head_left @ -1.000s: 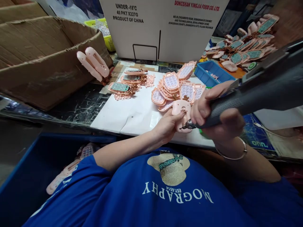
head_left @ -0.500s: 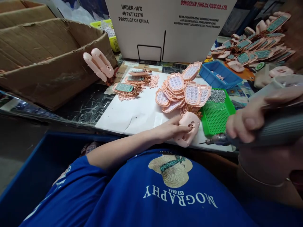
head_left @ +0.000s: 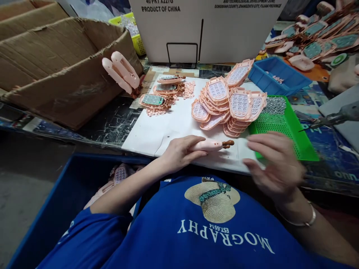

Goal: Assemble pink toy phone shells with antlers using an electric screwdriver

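My left hand (head_left: pixel 181 152) is closed around a pink plastic toy casing (head_left: pixel 209 145), seen edge-on, with a brown piece (head_left: pixel 227 143) sticking out of its right end. My right hand (head_left: pixel 276 162), a little smeared by motion, has its fingers apart and nothing in them. It hovers by the near edge of a green basket (head_left: pixel 304 144) that has small metal screws (head_left: pixel 276 105) at its back. An electric screwdriver (head_left: pixel 335 117) is apart from my hand at the right. Behind the held casing lies a pile of pink shell halves (head_left: pixel 218 91) with pale keypads.
Pink shells with green circuit boards (head_left: pixel 153 100) lie on the white board (head_left: pixel 140 140). Two pink casings (head_left: pixel 121 72) lean by a cardboard box (head_left: pixel 56 86). A blue tray (head_left: pixel 280 80) and more shells (head_left: pixel 322 33) sit at the back right. A blue bin (head_left: pixel 50 209) stands below left.
My right hand has let go of the electric screwdriver and come left toward the casing. My left hand has turned the casing from face-up to edge-on. The view has shifted slightly.
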Tool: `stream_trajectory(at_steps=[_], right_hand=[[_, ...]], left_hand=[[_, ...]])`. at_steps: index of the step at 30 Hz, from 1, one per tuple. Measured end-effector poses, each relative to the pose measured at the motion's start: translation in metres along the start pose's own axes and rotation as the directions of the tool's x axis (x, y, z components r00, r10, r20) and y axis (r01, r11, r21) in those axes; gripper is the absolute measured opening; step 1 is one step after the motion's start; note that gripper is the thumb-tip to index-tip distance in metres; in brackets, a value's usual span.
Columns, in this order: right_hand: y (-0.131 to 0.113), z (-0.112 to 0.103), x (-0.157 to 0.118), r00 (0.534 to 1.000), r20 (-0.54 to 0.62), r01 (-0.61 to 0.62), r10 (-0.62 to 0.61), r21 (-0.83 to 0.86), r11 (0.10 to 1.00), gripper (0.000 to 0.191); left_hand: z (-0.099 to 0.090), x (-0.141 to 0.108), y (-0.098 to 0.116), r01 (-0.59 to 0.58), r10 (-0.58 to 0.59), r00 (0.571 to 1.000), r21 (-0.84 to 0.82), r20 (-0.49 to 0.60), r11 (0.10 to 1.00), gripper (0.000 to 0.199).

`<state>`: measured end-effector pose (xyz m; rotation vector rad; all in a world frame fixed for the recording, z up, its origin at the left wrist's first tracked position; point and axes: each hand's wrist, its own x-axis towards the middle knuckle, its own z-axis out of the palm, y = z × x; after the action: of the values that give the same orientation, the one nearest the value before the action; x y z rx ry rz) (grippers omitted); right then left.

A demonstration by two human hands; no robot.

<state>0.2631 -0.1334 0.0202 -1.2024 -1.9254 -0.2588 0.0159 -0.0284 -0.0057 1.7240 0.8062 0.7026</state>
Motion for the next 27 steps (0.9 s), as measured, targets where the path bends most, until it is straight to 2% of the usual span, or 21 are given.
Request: stream_trajectory(at_steps=[2,4,8,11,12,14,15,17,19,21,22,24,27], right_hand=[[-0.008,0.022,0.004,0.994,0.054,0.099,-0.099,-0.003,0.995,0.037],[-0.012,0.044,0.009,0.986,0.100,0.135,-0.136,0.016,0.991,0.031],[-0.016,0.071,0.015,0.987,0.058,0.149,-0.152,0.054,0.987,0.019],[-0.015,0.072,0.020,0.992,0.073,0.097,-0.104,0.087,0.991,0.004],[-0.014,0.069,0.023,0.991,0.103,0.069,-0.081,0.115,0.991,0.006],[-0.014,0.059,0.030,0.990,0.141,0.001,-0.030,0.202,0.979,0.008],[-0.014,0.053,0.034,0.992,0.125,-0.035,0.005,0.245,0.969,0.012],[-0.015,0.043,0.040,0.996,0.029,-0.085,0.080,0.287,0.954,0.026],[-0.017,0.037,0.042,0.993,-0.068,-0.074,0.096,0.268,0.960,0.035],[-0.021,0.039,0.041,0.997,-0.083,0.027,-0.008,0.224,0.974,0.038],[-0.023,0.042,0.040,0.995,-0.059,0.090,-0.080,0.208,0.974,0.040],[-0.028,0.052,0.040,0.978,-0.012,0.206,-0.207,0.180,0.962,0.042],[-0.036,0.069,0.044,0.957,-0.002,0.286,-0.290,0.166,0.944,0.038]], left_hand=[[-0.001,-0.006,-0.001,0.049,-0.051,0.998,-0.113,-0.021,0.992,0.039],[0.000,-0.011,-0.002,0.076,-0.079,0.997,-0.179,-0.012,0.981,0.040],[0.003,-0.015,-0.008,0.038,-0.034,0.999,-0.153,0.029,0.987,0.037],[0.006,-0.014,-0.011,-0.039,0.042,0.998,-0.074,0.044,0.997,0.035],[0.007,-0.014,-0.011,-0.049,0.052,0.998,-0.067,0.040,0.997,0.035],[0.005,-0.012,-0.009,-0.015,0.018,1.000,-0.124,0.020,0.992,0.033],[0.004,-0.012,-0.007,0.033,-0.031,0.999,-0.205,0.015,0.978,0.031],[-0.002,-0.010,-0.002,0.186,-0.163,0.983,-0.451,0.089,0.873,0.032],[-0.010,-0.010,0.003,0.344,-0.267,0.938,-0.687,0.222,0.640,0.037],[-0.017,-0.012,0.006,0.416,-0.327,0.898,-0.811,0.295,0.412,0.035],[-0.020,-0.013,0.007,0.428,-0.352,0.884,-0.839,0.309,0.336,0.032],[-0.025,-0.018,0.008,0.434,-0.385,0.865,-0.865,0.321,0.254,0.031],[-0.027,-0.026,0.005,0.449,-0.394,0.856,-0.857,0.333,0.251,0.037]])
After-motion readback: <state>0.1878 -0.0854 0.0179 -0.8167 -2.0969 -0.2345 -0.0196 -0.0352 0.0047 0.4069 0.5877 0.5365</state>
